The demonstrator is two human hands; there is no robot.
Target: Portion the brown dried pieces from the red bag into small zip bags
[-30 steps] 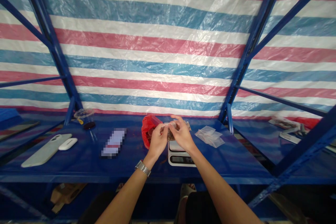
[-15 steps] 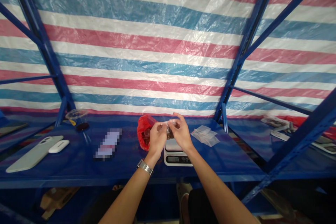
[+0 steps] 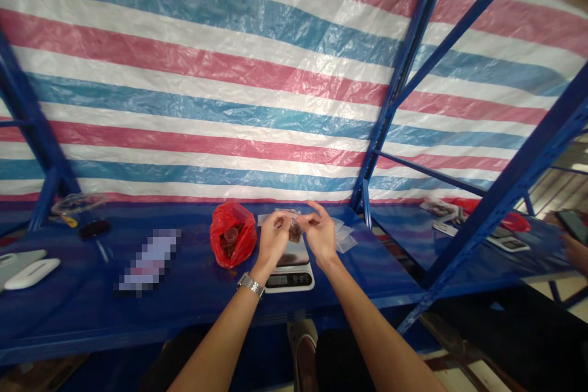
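Between my two hands hangs a small clear zip bag (image 3: 295, 231) with brown bits inside, just above the kitchen scale (image 3: 289, 277). My left hand (image 3: 274, 234) pinches the bag's top edge from the left; a metal watch is on that wrist. My right hand (image 3: 319, 234) pinches the same edge from the right, its index finger raised. Left of the hands stands an open red plastic bag (image 3: 233, 234) holding brown bits and a small clear cup (image 3: 231, 234). Flat clear bags (image 3: 344, 235) lie right of the scale, partly behind my right hand.
On the blue table's left lie a phone (image 3: 18, 264), a white earbud case (image 3: 32, 274), a blurred-out flat item (image 3: 149, 260) and a clear plastic cup (image 3: 89, 220). Blue metal posts (image 3: 397, 86) frame the table. At far right another person's hand (image 3: 576, 251) holds a phone.
My view has swung to the right, so the table things sit further left. Both hands still pinch the zip bag's top over the scale, and more of the red bag's inside shows.
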